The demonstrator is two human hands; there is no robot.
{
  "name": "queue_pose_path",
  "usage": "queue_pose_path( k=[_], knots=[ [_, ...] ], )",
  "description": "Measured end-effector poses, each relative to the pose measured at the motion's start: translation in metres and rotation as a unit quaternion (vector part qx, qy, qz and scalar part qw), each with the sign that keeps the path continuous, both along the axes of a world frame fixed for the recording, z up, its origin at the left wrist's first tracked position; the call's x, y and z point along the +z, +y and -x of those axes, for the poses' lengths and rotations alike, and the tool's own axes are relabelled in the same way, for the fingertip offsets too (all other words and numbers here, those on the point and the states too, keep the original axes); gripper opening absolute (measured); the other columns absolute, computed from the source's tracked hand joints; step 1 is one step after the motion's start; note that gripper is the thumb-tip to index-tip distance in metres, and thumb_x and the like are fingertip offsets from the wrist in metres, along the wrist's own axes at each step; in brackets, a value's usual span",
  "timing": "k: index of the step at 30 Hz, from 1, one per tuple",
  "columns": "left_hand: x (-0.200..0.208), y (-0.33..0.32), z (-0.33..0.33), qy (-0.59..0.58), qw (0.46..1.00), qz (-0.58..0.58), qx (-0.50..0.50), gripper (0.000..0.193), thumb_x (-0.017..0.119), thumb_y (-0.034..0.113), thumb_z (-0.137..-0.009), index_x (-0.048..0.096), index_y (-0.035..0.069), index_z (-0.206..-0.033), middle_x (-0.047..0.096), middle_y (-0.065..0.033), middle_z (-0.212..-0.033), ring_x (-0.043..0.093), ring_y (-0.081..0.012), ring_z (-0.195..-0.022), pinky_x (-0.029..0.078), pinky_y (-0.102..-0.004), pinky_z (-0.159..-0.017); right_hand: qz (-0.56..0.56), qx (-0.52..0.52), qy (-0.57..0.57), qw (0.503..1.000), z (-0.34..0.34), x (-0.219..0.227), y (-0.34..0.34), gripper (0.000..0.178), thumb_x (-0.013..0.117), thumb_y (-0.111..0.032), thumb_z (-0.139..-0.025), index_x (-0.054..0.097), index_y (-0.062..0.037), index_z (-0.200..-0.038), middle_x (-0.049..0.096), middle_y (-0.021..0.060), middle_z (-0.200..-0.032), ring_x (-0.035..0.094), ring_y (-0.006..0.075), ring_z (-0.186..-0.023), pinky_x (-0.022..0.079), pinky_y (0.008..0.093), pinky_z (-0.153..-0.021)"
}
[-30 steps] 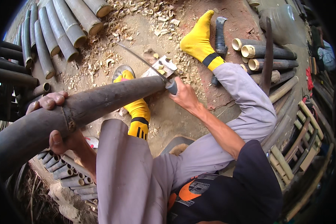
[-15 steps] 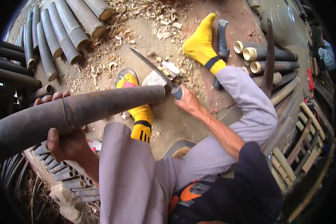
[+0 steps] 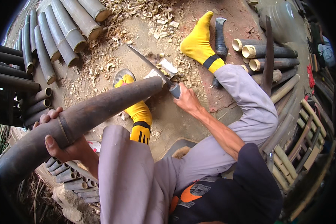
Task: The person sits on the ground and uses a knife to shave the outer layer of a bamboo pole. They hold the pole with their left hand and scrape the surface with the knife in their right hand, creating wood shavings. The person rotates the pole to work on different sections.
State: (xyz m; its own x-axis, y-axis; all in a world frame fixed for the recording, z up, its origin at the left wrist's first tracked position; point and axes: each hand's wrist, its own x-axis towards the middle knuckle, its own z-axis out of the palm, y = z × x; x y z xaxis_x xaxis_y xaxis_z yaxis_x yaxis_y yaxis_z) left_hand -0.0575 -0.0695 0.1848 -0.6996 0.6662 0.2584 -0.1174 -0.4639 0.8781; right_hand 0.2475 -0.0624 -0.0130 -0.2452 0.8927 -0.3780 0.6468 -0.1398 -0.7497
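A long, dark bamboo pole slants across the left half of the view, its thick end toward the lower left. My left hand is wrapped round it by a node, thumb on the near side and fingertips over the far side. In my right hand is the grey handle of a large knife, its long blade pointing up and left. The blade's base lies at the pole's narrow far end; whether they touch I cannot tell. Beneath that end, a pale wooden block is partly hidden.
Wood shavings litter the ground. Bamboo poles lie at the upper left, with shorter cut pieces stacked lower left. At right are more bamboo pieces, an upright dark curved blade and a bamboo frame. My yellow-socked foot stretches forward.
The pole's thick end has swung down and toward me, so the pole slants more steeply. Its narrow end has risen slightly, close to the knife. My left hand has moved down a little with it.
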Motion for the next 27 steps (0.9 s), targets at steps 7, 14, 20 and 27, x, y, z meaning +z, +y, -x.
queue_pose_path(
  k=[7, 14, 20, 27],
  knots=[
    [-0.004, -0.019, 0.018, 0.032, 0.998, -0.011, -0.058, 0.059, 0.059, 0.031, -0.067, 0.044, 0.003, -0.117, 0.049, -0.011, -0.099, 0.05, -0.0254, -0.096, 0.037, -0.0457, -0.097, -0.203, -0.084, 0.151, 0.964, 0.017, 0.093, 0.011, 0.028, 0.07, -0.003, -0.073, 0.052, 0.0017, -0.094, 0.067, 0.0134, -0.081, 0.066, 0.0191, -0.064, 0.055, 0.0324, -0.06],
    [-0.001, -0.021, 0.023, 0.08, 0.995, -0.014, -0.065, 0.069, 0.058, 0.034, -0.064, 0.04, 0.004, -0.123, 0.05, -0.01, -0.094, 0.053, -0.0255, -0.088, 0.042, -0.0452, -0.089, 0.005, 0.039, -0.007, 0.999, -0.003, 0.011, -0.002, 0.032, 0.069, -0.003, -0.073, 0.05, -0.0005, -0.1, 0.064, 0.022, -0.072, 0.067, 0.0282, -0.063, 0.053, 0.0376, -0.054],
    [-0.002, -0.023, 0.037, 0.108, 0.99, -0.01, -0.093, 0.077, 0.063, 0.039, -0.059, 0.043, 0.0, -0.122, 0.048, -0.0156, -0.099, 0.049, -0.0302, -0.096, 0.04, -0.0498, -0.095, -0.176, -0.036, 0.132, 0.975, 0.018, 0.074, 0.01, 0.033, 0.072, -0.006, -0.072, 0.051, -0.0028, -0.098, 0.066, 0.0161, -0.074, 0.068, 0.0265, -0.065, 0.053, 0.0353, -0.055],
    [0.017, -0.001, 0.006, -0.008, 0.998, 0.032, 0.053, 0.061, 0.061, 0.033, -0.071, 0.043, 0.001, -0.119, 0.05, -0.0172, -0.101, 0.052, -0.0299, -0.093, 0.04, -0.0458, -0.094, 0.038, 0.041, -0.027, 0.998, -0.005, 0.024, -0.001, 0.03, 0.067, -0.004, -0.075, 0.052, 0.0003, -0.101, 0.065, 0.0195, -0.071, 0.069, 0.0316, -0.069, 0.054, 0.0391, -0.057]
  ],
)
